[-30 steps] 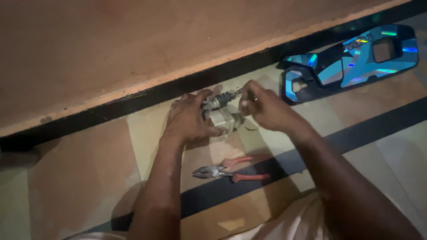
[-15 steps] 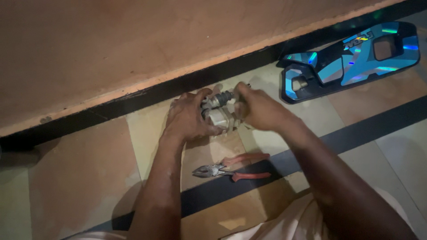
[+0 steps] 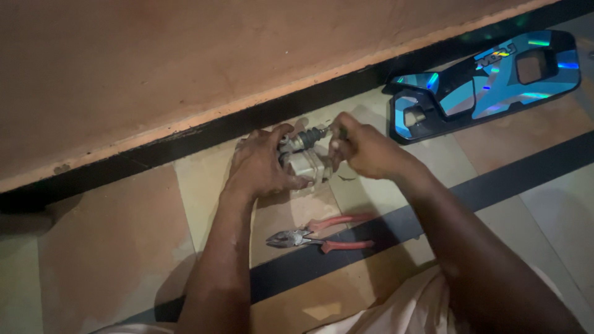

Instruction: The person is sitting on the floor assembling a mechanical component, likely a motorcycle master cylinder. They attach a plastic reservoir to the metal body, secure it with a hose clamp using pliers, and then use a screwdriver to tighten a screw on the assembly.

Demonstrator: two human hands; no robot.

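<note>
A small grey metal assembly (image 3: 304, 158), above the red-handled pliers (image 3: 322, 236) on the floor, is clasped by the left hand (image 3: 263, 164) while its rightward-pointing stem is pinched by the right hand (image 3: 365, 148).

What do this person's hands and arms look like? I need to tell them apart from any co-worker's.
Both forearms are bare: no sleeves, gloves, watch or rings show. The left hand and right hand look smudged with pale dust. Light cloth covers the lap.

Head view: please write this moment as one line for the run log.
left hand: grips grey metal part | right hand: pinches its rod end | pliers: on floor, untouched | blue shiny panel: on floor, right
</note>
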